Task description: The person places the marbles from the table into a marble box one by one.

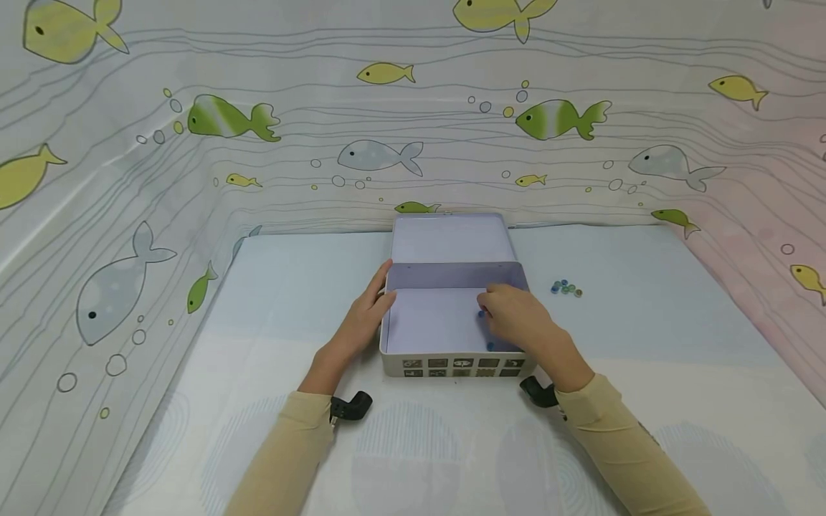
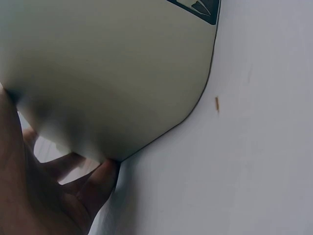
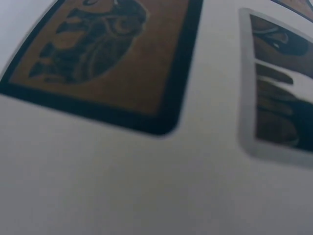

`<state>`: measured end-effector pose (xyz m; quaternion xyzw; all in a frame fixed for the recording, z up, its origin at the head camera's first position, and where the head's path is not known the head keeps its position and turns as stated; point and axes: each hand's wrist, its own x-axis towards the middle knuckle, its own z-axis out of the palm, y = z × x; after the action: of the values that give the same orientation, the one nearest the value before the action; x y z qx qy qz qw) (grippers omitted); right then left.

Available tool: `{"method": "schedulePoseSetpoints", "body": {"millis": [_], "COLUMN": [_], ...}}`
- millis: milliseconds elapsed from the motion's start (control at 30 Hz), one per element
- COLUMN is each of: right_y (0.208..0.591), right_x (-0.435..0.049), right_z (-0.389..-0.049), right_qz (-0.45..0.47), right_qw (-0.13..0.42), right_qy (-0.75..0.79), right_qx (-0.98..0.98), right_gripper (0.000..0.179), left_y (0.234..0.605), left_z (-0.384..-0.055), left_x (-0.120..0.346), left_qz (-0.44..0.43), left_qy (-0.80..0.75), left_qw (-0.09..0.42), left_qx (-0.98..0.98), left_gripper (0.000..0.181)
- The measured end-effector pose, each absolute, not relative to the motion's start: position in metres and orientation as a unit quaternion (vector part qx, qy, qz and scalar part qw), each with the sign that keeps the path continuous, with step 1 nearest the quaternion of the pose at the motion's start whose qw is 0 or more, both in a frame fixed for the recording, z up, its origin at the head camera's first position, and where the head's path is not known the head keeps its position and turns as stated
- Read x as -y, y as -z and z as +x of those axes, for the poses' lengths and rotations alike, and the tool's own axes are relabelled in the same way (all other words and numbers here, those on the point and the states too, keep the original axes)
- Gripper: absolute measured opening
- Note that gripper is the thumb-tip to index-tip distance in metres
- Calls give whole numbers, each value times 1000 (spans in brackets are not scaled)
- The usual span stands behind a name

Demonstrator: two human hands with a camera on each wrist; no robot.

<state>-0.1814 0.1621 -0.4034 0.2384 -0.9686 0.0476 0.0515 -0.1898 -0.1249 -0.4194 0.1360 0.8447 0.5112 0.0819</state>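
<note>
A shallow rectangular tin box [image 1: 432, 322] stands on the table with its hinged lid [image 1: 452, 240] raised at the back. At the box's left side, my left hand [image 1: 358, 319] grips the wall, thumb over the rim. The left wrist view shows its fingers [image 2: 100, 183] at the wall's lower edge. My right hand [image 1: 519, 315] reaches inside the box from the right, fingers curled downward. A small blue marble [image 1: 480, 314] shows right at its fingertips. Another blue marble [image 1: 490, 346] lies near the front wall. The right wrist view holds only the box's printed front [image 3: 122, 161].
Several blue, green and brownish marbles [image 1: 566, 288] lie in a cluster on the table, right of the box. A pale patterned cover [image 1: 413, 459] spreads over the table. Behind and at both sides hangs a curtain [image 1: 310, 93] with fish drawings.
</note>
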Motion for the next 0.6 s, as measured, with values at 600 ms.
{"method": "schedulePoseSetpoints", "body": {"millis": [600], "right_y": [403], "right_x": [-164], "right_z": [-182], "right_qz": [243], "right_qw": [60], "right_qy": [-85], "right_qx": [964], "right_gripper": [14], "left_y": [404], "left_z": [-179], "left_x": [122], "left_qz": [139], "left_qy": [-513], "left_qw": [81], "left_qx": [-843], "left_gripper": [60]}}
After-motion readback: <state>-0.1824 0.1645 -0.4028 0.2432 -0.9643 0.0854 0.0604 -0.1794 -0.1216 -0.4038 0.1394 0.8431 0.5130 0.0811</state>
